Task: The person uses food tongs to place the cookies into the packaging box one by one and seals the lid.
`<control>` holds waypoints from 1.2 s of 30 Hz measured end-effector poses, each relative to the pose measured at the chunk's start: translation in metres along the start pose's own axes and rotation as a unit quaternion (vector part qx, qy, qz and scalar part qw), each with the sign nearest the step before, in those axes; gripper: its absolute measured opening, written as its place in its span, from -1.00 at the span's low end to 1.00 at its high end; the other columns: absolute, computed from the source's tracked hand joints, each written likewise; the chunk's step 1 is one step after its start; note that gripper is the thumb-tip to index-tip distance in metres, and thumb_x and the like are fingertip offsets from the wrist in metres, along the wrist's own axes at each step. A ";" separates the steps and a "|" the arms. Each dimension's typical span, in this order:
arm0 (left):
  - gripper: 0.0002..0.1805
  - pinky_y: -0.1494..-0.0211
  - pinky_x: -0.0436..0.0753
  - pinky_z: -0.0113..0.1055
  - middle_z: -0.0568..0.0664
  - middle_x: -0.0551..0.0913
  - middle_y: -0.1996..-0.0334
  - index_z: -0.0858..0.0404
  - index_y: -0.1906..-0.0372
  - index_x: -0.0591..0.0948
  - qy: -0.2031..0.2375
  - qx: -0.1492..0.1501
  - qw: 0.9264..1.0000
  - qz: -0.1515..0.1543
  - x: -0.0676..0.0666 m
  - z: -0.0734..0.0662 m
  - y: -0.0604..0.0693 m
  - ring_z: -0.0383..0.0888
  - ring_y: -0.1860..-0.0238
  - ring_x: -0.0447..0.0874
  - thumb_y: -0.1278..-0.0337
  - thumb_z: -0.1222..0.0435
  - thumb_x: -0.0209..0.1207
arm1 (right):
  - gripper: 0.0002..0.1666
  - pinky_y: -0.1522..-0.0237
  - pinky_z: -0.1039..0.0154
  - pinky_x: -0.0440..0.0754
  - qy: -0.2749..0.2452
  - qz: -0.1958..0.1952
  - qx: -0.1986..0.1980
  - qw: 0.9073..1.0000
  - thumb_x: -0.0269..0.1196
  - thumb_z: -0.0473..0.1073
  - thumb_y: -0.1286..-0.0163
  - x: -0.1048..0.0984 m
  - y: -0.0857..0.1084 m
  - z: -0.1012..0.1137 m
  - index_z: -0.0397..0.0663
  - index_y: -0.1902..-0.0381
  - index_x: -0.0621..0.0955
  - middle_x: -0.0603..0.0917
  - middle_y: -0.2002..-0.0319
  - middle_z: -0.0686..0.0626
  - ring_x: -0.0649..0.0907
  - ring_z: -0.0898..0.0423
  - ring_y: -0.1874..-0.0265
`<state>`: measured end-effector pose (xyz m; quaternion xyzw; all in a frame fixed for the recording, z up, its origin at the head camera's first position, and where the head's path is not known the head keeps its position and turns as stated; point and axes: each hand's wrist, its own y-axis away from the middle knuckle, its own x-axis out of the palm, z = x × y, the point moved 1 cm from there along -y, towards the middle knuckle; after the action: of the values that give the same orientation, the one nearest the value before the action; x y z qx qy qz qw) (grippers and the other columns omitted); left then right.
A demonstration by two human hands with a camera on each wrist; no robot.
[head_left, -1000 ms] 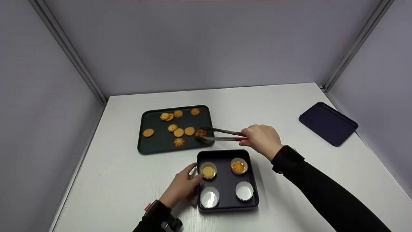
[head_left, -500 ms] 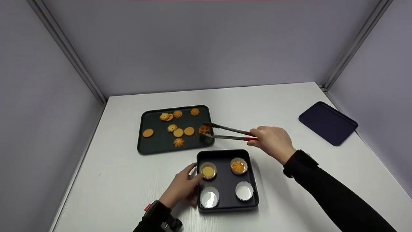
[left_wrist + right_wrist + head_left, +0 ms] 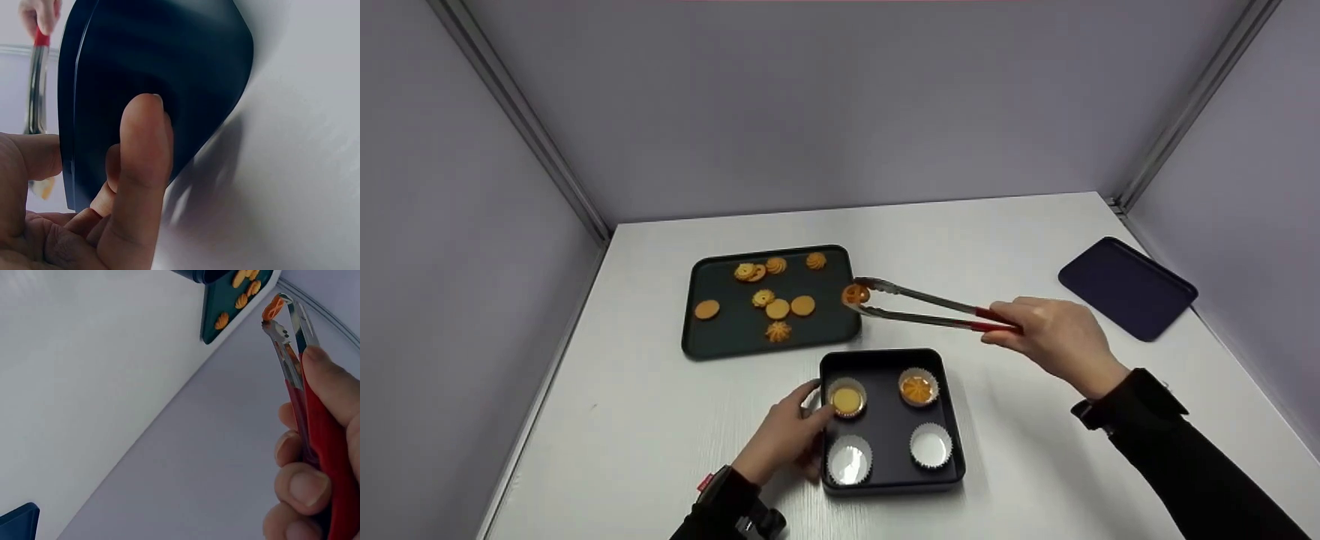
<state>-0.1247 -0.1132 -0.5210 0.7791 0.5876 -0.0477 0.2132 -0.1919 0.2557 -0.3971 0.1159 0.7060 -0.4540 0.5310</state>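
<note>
My right hand (image 3: pixel 1054 341) grips red-handled metal tongs (image 3: pixel 934 309). Between the tips of the tongs is a ring-shaped cookie with openings (image 3: pixel 855 295), held at the right edge of the dark green tray (image 3: pixel 727 341). My left hand (image 3: pixel 784 435) holds the left wall of a deep dark baking pan (image 3: pixel 889 487), thumb over the rim and fingers against the outside in the left wrist view. Inside the pan stand white paper cups; a round yellow cookie (image 3: pixel 847 401) is in the back left one and a flower-shaped cookie (image 3: pixel 917 389) in the back right one.
Several cookies lie on the green tray, among them a flower-shaped cookie (image 3: pixel 778 331) and a flat round cookie (image 3: pixel 707 309). A dark purple tray (image 3: pixel 1129 289) rests near the table's right edge. Grey panels (image 3: pixel 840 105) enclose the back and sides.
The ring-shaped cookie has come up off the green tray in the tongs. My right hand has moved to the right with them. The left hand and the pan have stayed put.
</note>
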 end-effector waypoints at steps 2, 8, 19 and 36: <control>-0.25 0.52 0.62 -0.25 -0.08 0.58 0.52 0.23 -0.58 0.25 0.001 -0.002 1.000 0.001 0.000 0.000 0.000 -0.23 0.72 0.46 -0.45 0.02 0.17 | -0.64 0.68 0.29 0.33 0.004 -0.017 -0.018 1.000 0.53 0.10 -0.05 -0.007 0.006 -0.003 0.06 0.37 0.63 0.50 0.59 0.20 0.40 0.27 0.68; -0.26 0.46 0.61 -0.25 -0.05 0.58 0.50 0.23 -0.57 0.27 -0.008 0.001 1.000 -0.005 0.000 -0.001 0.001 -0.22 0.67 0.47 -0.45 0.03 0.17 | -0.65 0.73 0.31 0.34 -0.002 -0.034 -0.047 0.998 0.42 0.17 -0.12 -0.026 0.022 -0.014 0.09 0.30 0.66 0.50 0.59 0.21 0.41 0.31 0.69; -0.27 0.48 0.59 -0.27 -0.06 0.58 0.47 0.21 -0.57 0.29 -0.005 -0.001 1.000 -0.007 0.000 0.000 0.000 -0.23 0.66 0.46 -0.45 0.03 0.17 | -0.63 0.67 0.45 0.34 -0.029 -0.029 -0.083 0.996 0.52 0.10 -0.02 -0.053 0.039 -0.030 0.14 0.21 0.75 0.56 0.52 0.28 0.41 0.42 0.65; -0.27 -0.11 0.56 -0.06 0.16 0.62 -0.08 0.24 -0.55 0.31 -0.038 0.006 0.999 -0.013 -0.001 0.001 -0.001 -0.11 0.25 0.59 -0.45 -0.01 0.16 | -0.67 0.56 0.57 0.29 -0.094 0.042 -0.096 0.990 0.54 0.16 -0.01 -0.090 0.067 -0.039 0.28 0.26 0.73 0.57 0.44 0.42 0.37 0.57 0.54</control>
<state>-0.1253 -0.1140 -0.5219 0.7704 0.5887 -0.0832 0.2304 -0.1366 0.3514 -0.3535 0.0501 0.6877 -0.3702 0.6225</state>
